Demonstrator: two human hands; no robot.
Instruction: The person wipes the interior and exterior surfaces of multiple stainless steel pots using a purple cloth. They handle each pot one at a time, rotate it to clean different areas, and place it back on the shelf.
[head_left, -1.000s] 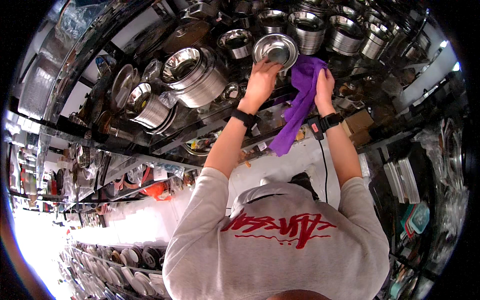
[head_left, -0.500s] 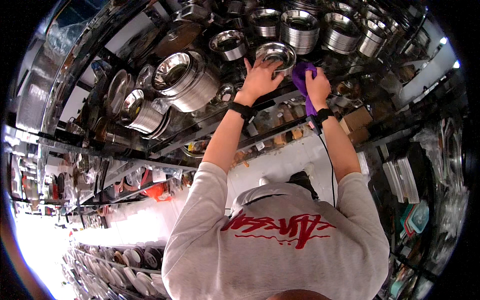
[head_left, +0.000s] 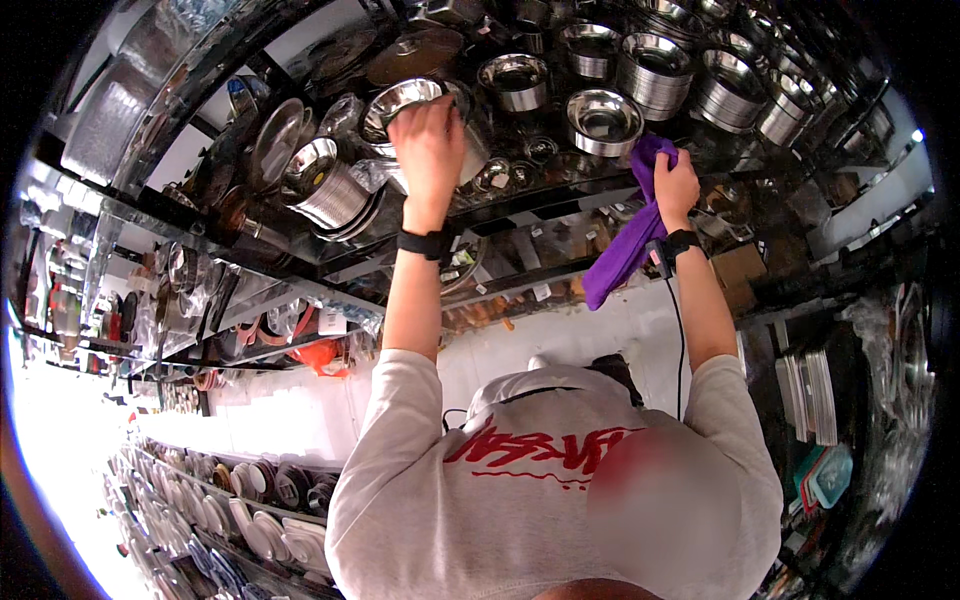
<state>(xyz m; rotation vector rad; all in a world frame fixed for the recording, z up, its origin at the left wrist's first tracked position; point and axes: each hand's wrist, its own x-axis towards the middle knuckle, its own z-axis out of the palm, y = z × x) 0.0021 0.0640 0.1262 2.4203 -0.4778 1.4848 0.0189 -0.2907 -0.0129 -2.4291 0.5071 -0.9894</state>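
My left hand (head_left: 430, 150) is over a tall stack of shiny steel bowls, its blurred fingers at the rim of the top bowl (head_left: 400, 105). Whether they grip that rim cannot be made out. A purple cloth (head_left: 625, 240) is bunched in my closed right hand (head_left: 676, 185) and hangs down past the shelf's front edge. Just left of and beyond that hand, a single steel bowl (head_left: 604, 122) rests upright on the dark shelf, its inside facing up.
More stacked steel bowls (head_left: 655, 75) fill the far part of the shelf. Left of the big stack are a smaller stack of steel dishes (head_left: 325, 190) and an oval tray (head_left: 283, 145). A cable (head_left: 680, 330) runs down from my right wrist. Cardboard (head_left: 738, 270) sits lower right.
My left hand has left the single bowl and moved left to the big stack. The purple cloth now hangs longer from my right hand. The whole view has shifted.
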